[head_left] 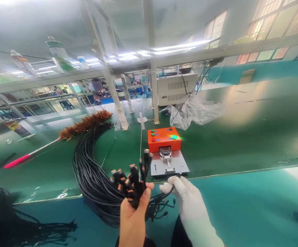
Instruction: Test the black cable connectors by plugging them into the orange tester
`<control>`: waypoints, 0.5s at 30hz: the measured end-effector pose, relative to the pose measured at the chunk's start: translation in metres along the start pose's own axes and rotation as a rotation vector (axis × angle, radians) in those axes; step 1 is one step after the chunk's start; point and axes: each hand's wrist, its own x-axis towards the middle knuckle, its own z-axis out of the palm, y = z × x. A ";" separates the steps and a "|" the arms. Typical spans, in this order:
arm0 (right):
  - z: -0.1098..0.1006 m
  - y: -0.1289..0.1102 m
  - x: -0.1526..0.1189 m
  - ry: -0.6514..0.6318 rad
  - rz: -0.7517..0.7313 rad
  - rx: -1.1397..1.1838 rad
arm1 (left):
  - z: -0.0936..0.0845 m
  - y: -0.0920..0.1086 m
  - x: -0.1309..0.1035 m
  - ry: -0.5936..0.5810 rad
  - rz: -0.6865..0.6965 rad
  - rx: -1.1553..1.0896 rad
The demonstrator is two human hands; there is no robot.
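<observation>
My bare left hand [135, 212] is wrapped round a bunch of black cable connectors [132, 181] with orange tips, held upright. A thick bundle of black cables [87, 164] curves from the bench down behind that hand. My right hand [187, 195], in a white glove, pinches one black cable end at the front edge of a metal plate [181, 164]. On the plate is a small digital gauge [165, 151], and behind it an orange box [164, 140] with buttons and a lit green light.
A brown feather duster [84, 125] with a pink handle lies left on the green bench [123, 144]. Clear plastic film [195, 113] and a grey metal cabinet [176, 90] are behind the box. More black cables [23, 219] hang at lower left. White frame posts stand at the back.
</observation>
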 end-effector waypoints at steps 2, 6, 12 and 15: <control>-0.010 0.003 0.009 0.015 0.043 -0.109 | -0.001 0.002 0.000 -0.010 0.000 -0.055; -0.022 0.005 0.026 -0.141 0.158 -0.225 | -0.001 0.008 -0.003 -0.054 -0.042 -0.107; -0.016 0.006 0.033 -0.170 0.161 -0.251 | -0.001 0.013 -0.007 -0.034 -0.047 -0.088; -0.015 0.006 0.035 -0.162 0.175 -0.255 | -0.002 0.013 -0.006 -0.054 -0.056 -0.049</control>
